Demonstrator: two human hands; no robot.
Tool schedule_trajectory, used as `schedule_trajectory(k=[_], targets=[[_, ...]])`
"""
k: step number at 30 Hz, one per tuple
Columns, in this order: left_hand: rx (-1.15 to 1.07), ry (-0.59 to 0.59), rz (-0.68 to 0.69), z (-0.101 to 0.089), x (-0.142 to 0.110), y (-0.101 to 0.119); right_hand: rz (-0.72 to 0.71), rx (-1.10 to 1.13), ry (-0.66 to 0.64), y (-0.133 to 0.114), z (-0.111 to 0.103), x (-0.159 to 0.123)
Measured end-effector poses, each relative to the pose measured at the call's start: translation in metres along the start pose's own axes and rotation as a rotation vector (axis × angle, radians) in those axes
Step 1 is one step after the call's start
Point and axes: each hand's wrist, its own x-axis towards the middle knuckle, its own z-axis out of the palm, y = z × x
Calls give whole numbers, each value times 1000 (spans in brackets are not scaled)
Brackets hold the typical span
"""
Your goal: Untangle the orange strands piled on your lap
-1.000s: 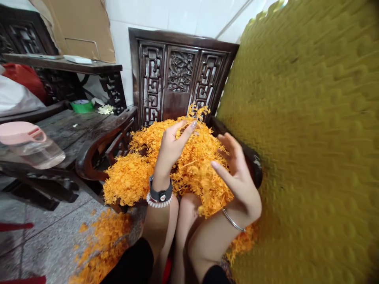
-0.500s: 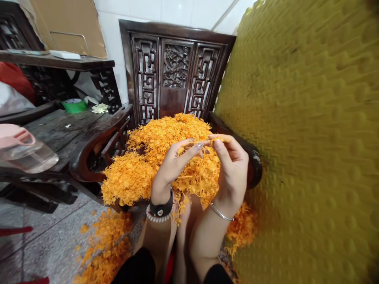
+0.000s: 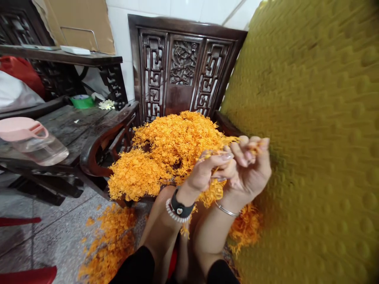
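Orange sprigs, heaped in front of my knees [image 3: 167,197] against the carved wooden chair back [image 3: 183,67], with a thin strand-like texture throughout [image 3: 168,146]. My left hand [image 3: 210,169] and right hand [image 3: 250,165] have closed in from their earlier, more open pose and now sit close together, touching, at the heap's right edge, beside the blurred olive padded cushion [image 3: 302,118]. Fingers on both curl inward, each hand pinching a small tuft of sprigs. The heap's top has lost its raised strands. Loose sprigs lie on the speckled stone floor [image 3: 108,244]. On the dark wooden desk [image 3: 77,126] stands a pink-lidded plastic jug [image 3: 32,140].
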Motion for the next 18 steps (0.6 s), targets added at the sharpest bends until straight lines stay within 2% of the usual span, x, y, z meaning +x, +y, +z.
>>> schedule_trajectory(k=[3,5,8,11,14,16,18], targets=[[-78,30,3,1,2,-9,-104,60,96,-2,-9,7],[-110,-4,8,3,1,-7,-131,-14,161,-1,-17,11],[-28,-69,14,8,-2,6,-112,-205,217,1,-24,8],[93,24,110,11,-5,16,-50,-364,146,0,-21,-1],[133,126,183,12,-8,20,-61,-441,89,-3,-10,-9],[127,151,156,9,-10,21,-64,-463,63,-5,-3,-12],[118,123,97,5,-12,23,-66,-471,47,-7,2,-13]])
